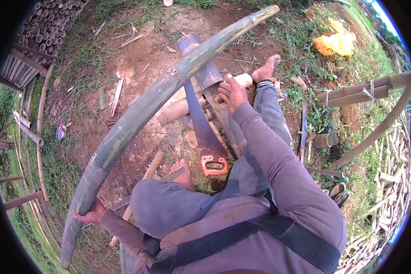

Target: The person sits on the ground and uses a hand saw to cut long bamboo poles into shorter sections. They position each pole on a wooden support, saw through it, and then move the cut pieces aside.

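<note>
Left hand holds the pole, gripping near its lower-left end. Pole is long, green, runs diagonally to upper right, crossing over a grey bamboo support; cannot tell if they touch. Right hand is closed round a short pale piece, partly hidden by the fingers, well apart from pole. Saw between the legs, orange handle toward person, blade tip by the pole. Yellow bag on the ground, upper right; stacked bamboo upper left.
</note>
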{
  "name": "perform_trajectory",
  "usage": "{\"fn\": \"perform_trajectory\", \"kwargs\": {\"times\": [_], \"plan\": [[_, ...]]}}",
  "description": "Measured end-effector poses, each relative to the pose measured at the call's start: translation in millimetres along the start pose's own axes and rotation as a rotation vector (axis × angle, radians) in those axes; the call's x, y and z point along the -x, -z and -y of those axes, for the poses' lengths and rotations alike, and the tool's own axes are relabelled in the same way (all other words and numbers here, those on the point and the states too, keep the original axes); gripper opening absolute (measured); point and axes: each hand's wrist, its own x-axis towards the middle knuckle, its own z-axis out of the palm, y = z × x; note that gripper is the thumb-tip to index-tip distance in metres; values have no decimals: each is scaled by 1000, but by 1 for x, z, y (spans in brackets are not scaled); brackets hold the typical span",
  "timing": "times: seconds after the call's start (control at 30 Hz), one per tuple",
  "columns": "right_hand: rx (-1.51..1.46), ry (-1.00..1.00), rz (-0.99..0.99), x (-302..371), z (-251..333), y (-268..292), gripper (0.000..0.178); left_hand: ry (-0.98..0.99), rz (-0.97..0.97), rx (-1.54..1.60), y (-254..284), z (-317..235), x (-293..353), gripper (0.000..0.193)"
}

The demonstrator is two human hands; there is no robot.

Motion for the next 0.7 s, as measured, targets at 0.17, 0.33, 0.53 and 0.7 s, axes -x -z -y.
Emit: {"fn": "perform_trajectory", "kwargs": {"times": [0.17,0.33,0.53,0.7], "plan": [[13,243,-217,-95,21,-31,59,-79,-265,-82,20,3,-15,86],[5,-76,292,-23,-5,-130,121,53,-309,-22,43,18,-53,75],[-301,-188,377,-3,-59,-177,79,127,-286,57,79,39,-65,60],[-170,-234,475,34,-60,-199,77,230,-437,-41,93,16,-89,71]]}}
